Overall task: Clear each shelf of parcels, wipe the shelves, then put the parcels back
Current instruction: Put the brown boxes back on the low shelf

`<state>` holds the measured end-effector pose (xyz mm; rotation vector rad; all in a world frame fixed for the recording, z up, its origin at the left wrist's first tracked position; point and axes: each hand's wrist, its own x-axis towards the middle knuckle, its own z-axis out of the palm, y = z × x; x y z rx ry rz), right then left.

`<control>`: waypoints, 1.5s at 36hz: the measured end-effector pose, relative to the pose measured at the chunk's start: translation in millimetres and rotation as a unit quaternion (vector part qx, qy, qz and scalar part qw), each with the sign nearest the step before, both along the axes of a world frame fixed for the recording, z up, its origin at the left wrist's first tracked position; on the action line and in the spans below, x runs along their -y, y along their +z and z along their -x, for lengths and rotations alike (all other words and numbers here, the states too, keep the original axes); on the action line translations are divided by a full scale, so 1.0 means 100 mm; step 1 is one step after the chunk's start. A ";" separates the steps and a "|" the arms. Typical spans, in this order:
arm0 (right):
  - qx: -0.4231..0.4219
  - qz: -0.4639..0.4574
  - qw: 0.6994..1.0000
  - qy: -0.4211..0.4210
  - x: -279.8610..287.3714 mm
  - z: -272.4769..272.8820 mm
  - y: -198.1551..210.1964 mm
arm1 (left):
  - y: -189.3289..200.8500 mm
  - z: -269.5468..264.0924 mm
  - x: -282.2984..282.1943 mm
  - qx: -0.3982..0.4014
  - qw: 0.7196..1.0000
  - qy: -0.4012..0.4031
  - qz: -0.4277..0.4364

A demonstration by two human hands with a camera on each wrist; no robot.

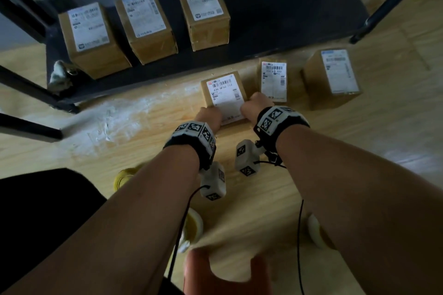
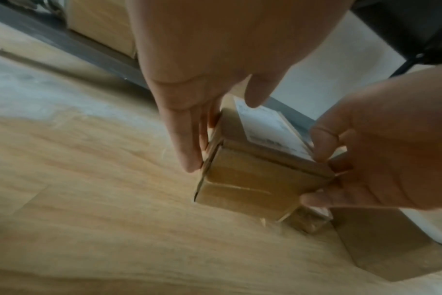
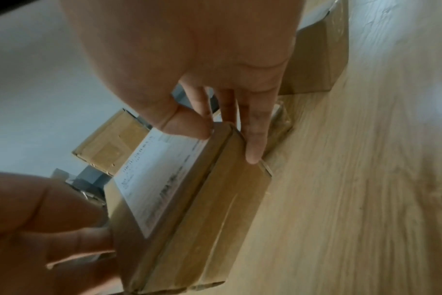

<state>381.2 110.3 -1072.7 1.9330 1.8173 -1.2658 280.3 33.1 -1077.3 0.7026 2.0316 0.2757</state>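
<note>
Head view: left hand (image 1: 208, 116) and right hand (image 1: 257, 105) clasp small parcel (image 1: 224, 97) between them on floor (image 1: 143, 151); 2 parcels right of grip, 3 on shelf (image 1: 275, 19) beyond.

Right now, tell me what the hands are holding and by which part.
Both hold one small labelled parcel on the floor: the left hand grips its left side, the right hand its right side, thumbs on the top.

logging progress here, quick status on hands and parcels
Both hands, left and right, grip the small parcel on the floor. Three parcels on bottom shelf; two more beside it on the floor. Path to shelf looks clear.
</note>
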 end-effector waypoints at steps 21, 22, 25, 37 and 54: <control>-0.156 -0.108 0.965 -0.181 -1.00 -0.55 0.49 | 0.53 -0.52 -1.23 -0.042 0.981 0.072 -0.175; -0.172 -0.110 0.961 -0.186 -1.06 -0.53 0.49 | 0.53 -0.52 -1.31 -0.036 0.979 0.080 -0.182; -0.188 -0.108 0.958 -0.187 -1.28 -0.49 0.46 | 0.53 -0.49 -1.51 -0.024 0.978 0.088 -0.190; -0.184 -0.111 0.966 -0.146 -1.88 -0.21 0.40 | 0.50 -0.33 -2.04 -0.024 0.970 0.138 -0.200; -0.209 -0.113 0.963 -0.129 -2.17 -0.08 0.30 | 0.47 -0.03 -2.05 -0.080 0.971 0.110 -0.194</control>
